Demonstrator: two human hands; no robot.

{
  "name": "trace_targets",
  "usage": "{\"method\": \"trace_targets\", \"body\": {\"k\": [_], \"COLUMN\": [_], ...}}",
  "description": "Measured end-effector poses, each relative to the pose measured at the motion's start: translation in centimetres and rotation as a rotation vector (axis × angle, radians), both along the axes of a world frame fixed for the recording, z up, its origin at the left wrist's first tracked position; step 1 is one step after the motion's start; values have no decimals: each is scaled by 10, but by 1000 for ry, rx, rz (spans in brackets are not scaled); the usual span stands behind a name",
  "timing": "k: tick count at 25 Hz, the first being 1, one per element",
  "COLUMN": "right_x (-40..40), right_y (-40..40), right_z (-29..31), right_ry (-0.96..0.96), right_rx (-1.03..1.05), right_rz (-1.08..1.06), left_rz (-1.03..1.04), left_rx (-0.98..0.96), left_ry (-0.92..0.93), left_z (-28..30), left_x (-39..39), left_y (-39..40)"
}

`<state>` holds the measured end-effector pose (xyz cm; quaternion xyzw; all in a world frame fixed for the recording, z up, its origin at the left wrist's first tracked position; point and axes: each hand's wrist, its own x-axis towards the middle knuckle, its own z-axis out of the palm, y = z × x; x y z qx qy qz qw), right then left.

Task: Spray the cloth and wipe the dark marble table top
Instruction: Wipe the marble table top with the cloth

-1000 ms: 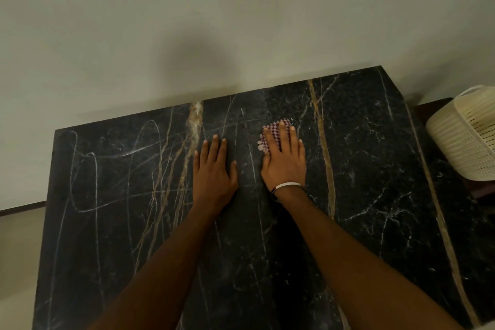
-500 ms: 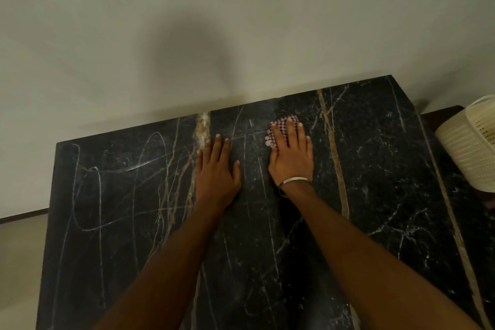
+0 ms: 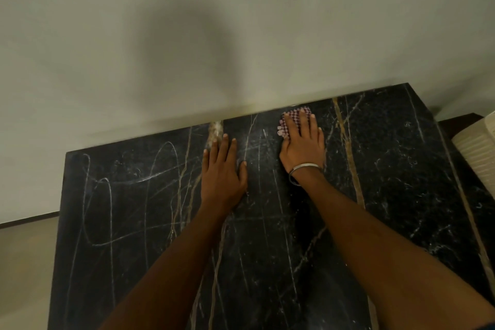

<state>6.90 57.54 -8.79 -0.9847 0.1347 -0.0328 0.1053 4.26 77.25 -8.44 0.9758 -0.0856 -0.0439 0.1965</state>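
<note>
The dark marble table top [image 3: 396,169] with white and gold veins fills the lower part of the view. My right hand [image 3: 304,146], with a metal bangle at the wrist, presses flat with straight fingers on a small red-and-white checked cloth [image 3: 294,115] close to the table's far edge by the wall. The cloth shows only past my fingertips and at my hand's left side. My left hand [image 3: 222,171] rests flat on the bare marble to the left of it, fingers straight and together. No spray bottle is in view.
A pale wall [image 3: 241,35] rises directly behind the table's far edge. A cream slatted basket [image 3: 479,147] stands at the right edge, beyond the table's right side. The floor shows past the table's left edge.
My right hand has pushed the cloth away from me, up to the table's far edge. My left hand has stayed flat on the marble.
</note>
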Motion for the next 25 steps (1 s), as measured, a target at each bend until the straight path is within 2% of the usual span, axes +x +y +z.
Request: {"method": "trace_targets", "body": {"k": [2, 7, 10, 13, 16, 19, 22, 25], "right_x": [7, 19, 28, 35, 38, 39, 44, 44], "right_y": [14, 23, 7, 24, 51, 43, 25, 46], "right_z": [0, -4, -1, -1, -4, -5, -2, -2], "right_ry": [2, 14, -3, 1, 26, 15, 2, -3], "right_rx": [-17, -31, 2, -5, -14, -16, 11, -11], "right_rz": [-30, 132, 49, -31, 77, 162, 51, -3], "left_rz": [-3, -11, -10, -13, -8, -13, -13, -13], "left_rx": [4, -5, -19, -15, -17, -13, -24, -26], "left_ry": [-10, -11, -5, -9, -18, -18, -24, -29], "left_z": [-1, -2, -2, -4, -5, -6, -5, -6], "left_x": [4, 18, 26, 35, 40, 45, 46, 48], "left_y": [1, 0, 1, 2, 1, 2, 6, 8]}}
